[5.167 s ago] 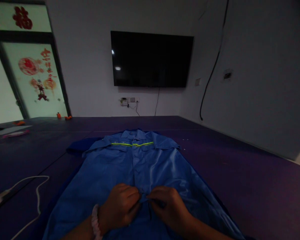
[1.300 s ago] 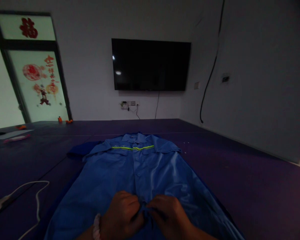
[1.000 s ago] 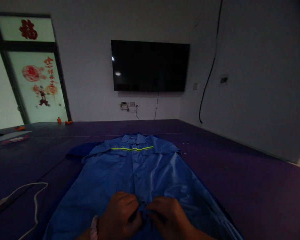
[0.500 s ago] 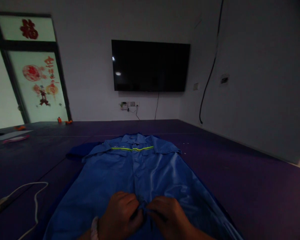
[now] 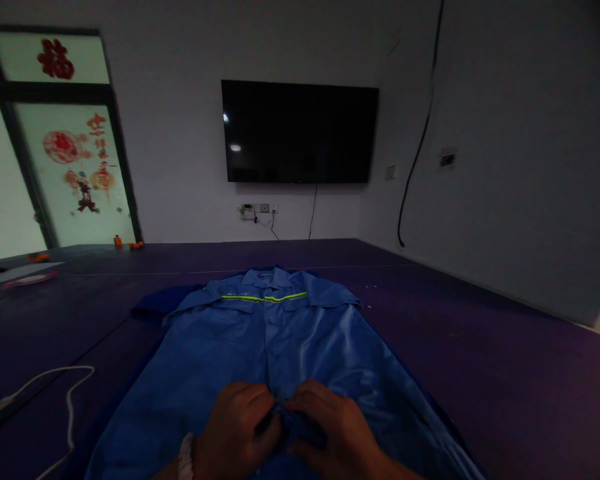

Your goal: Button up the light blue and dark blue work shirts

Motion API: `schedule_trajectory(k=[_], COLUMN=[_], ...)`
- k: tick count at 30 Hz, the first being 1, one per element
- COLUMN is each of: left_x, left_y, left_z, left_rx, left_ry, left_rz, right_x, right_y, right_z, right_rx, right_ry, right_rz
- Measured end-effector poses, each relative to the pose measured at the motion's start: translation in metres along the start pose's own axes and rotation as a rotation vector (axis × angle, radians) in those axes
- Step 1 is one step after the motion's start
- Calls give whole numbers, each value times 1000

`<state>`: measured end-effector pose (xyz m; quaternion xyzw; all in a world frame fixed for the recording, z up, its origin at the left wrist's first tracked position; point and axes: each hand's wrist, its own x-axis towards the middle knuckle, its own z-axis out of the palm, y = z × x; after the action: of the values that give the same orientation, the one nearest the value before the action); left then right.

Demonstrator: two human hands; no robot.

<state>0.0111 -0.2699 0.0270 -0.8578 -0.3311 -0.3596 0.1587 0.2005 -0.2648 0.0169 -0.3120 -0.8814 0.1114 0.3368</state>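
Low in the frame, the left hand (image 5: 240, 430) and right hand (image 5: 330, 430) pinch the front placket of a glossy blue work shirt (image 5: 275, 353) (yellow-green chest stripe) — apparently at a button — spread flat at bottom centre on a purple table (image 5: 480, 347).

A blue work shirt (image 5: 275, 347) with a yellow-green stripe across the chest lies flat, collar away from the person, on a dark purple surface (image 5: 480, 347). The left hand (image 5: 237, 430) and the right hand (image 5: 330, 427) meet at the shirt's front placket near the hem, fingers curled and pinching the cloth (what lies between the fingertips is hidden). A white cable (image 5: 67, 400) lies to the left, and a dark television (image 5: 300, 131) hangs on the far wall.
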Motion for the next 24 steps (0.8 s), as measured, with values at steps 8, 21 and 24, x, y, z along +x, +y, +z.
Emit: schedule_trajectory(k=[8, 21, 24], left_x=[-1, 1, 1], left_y=[6, 9, 8], left_z=[-1, -6, -6], left_rx=[-60, -76, -70], left_ry=[2, 10, 14], left_rz=[16, 23, 34], right_x=[-1, -6, -6], right_y=[0, 8, 9], right_z=[0, 5, 6], right_rx=[22, 85, 82], right_ry=[-65, 69, 74], right_rz=[117, 70, 77])
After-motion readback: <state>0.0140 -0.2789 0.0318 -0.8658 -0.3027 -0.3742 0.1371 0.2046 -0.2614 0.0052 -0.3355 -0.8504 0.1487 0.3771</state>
